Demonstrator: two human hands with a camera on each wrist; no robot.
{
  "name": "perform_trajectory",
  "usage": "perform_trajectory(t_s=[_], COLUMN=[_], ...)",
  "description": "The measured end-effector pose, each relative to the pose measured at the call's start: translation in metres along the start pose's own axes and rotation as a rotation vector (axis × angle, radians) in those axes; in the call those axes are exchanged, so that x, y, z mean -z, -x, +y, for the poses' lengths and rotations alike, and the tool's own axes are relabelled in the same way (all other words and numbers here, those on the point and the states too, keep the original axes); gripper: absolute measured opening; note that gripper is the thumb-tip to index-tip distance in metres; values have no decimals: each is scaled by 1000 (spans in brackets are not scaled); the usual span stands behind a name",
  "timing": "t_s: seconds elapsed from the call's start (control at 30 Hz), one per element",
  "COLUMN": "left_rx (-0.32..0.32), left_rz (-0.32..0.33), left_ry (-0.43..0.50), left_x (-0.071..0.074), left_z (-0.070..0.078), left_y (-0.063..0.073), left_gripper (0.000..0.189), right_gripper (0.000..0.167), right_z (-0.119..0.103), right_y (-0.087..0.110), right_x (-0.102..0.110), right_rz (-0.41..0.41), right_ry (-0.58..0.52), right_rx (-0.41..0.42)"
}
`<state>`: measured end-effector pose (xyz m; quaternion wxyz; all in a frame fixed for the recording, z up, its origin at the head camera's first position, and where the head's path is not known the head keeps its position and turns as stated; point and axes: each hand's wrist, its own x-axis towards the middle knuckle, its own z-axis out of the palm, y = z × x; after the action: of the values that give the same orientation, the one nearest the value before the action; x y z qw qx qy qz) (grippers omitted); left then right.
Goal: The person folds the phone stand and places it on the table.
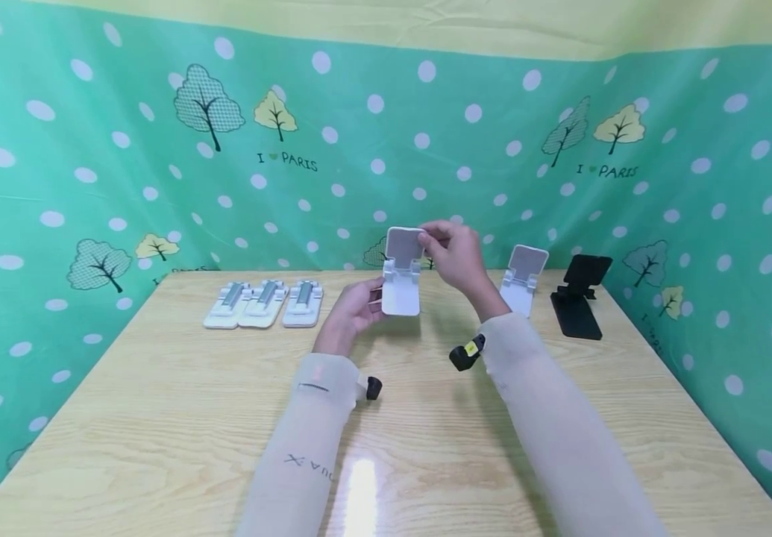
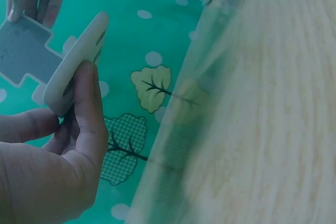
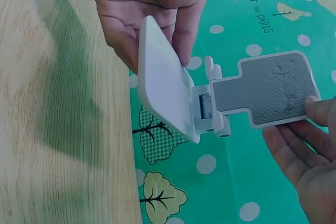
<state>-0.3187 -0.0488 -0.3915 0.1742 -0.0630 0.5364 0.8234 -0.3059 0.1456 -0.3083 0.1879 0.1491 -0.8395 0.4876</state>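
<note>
A white folding phone stand (image 1: 401, 291), its grey-padded plate (image 3: 278, 87) swung up from the base, is held in the air above the table. My left hand (image 1: 356, 306) grips the white base (image 3: 163, 77) by its edge, thumb on one side and fingers on the other, as the left wrist view shows. With thumb and fingers my right hand (image 1: 456, 253) pinches the upper corner of the padded plate. The hinge (image 3: 207, 106) between plate and base shows in the right wrist view.
Several folded white stands (image 1: 302, 304) lie in a row at the table's back left. To the right stand an unfolded white stand (image 1: 520, 297) and an unfolded black stand (image 1: 576, 317). A green dotted cloth (image 1: 359, 112) hangs behind the wooden table (image 1: 157, 432).
</note>
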Motion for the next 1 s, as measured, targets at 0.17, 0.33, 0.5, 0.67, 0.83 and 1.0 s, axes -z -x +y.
perform_trajectory(t_s=[0.17, 0.33, 0.5, 0.67, 0.83, 1.0], left_rx=[21, 35, 33, 39, 49, 51], left_rz=[-10, -5, 7, -6, -19, -33], left_ry=[3, 17, 31, 58, 101, 140], left_x=[0, 2, 3, 3, 3, 4], left_z=[6, 10, 12, 14, 16, 17], left_y=[1, 3, 7, 9, 9, 13], left_gripper=[32, 29, 29, 28, 31, 31], right_gripper=[21, 19, 19, 18, 18, 18], right_z=[-2, -6, -7, -6, -7, -8], right_y=[1, 3, 4, 4, 6, 6], right_x=[1, 1, -2, -3, -2, -1], right_rz=[11, 20, 37, 51, 61, 47], right_ry=[-45, -55, -71, -81, -72, -106], right_rx=[0, -4, 16, 39, 90, 117])
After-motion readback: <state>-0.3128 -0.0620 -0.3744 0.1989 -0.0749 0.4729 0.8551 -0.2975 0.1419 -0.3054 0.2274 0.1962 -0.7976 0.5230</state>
